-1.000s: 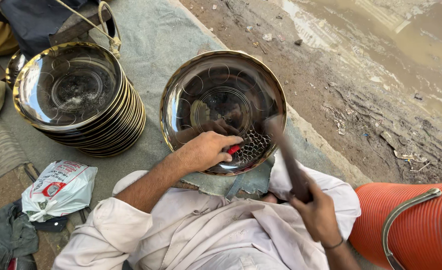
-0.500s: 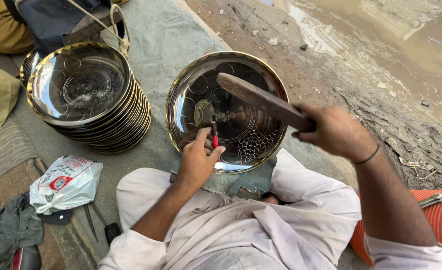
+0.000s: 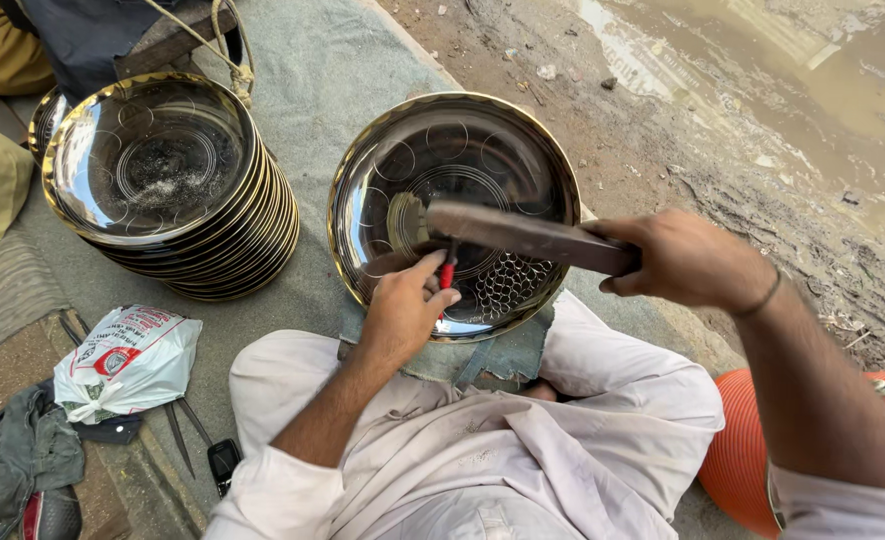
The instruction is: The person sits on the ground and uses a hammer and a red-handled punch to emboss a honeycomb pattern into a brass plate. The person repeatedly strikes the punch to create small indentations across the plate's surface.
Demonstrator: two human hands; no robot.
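Seated person, cross-legged on a grey mat (image 3: 342, 70); shiny metal plate (image 3: 522, 150) rests tilted against the lap on a scrap of blue cloth (image 3: 507, 355), its lower part already covered with a patch of stamped small rings (image 3: 510, 283), larger circles engraved round the bowl; left hand (image 3: 402, 310) has fingers pressed together around a red-handled punch (image 3: 446, 274), tip set on the plate just left of the ring patch; right hand (image 3: 687, 258) is wrapped tight round the handle of a flat dark mallet (image 3: 522, 233), thin bracelet at the wrist; change: a second ago the mallet was down low by the lap, half a second ago lifted high over the plate, now its head sits right on top of the punch, so the blow looks to be landing or just landed; the left hand has slid slightly leftward with the punch, which suggests one more ring is being added at the edge of the pattern; plate itself has not moved; judging by the bare area left, the patterning seems far from complete; to the left, well apart, a stack of matching plates (image 3: 162, 180) on the mat; white plastic bag (image 3: 127, 360) near the left knee, dark tools (image 3: 197, 440) beside it; orange ribbed container (image 3: 742, 460) by the right arm; muddy ground (image 3: 762, 90) beyond the mat.
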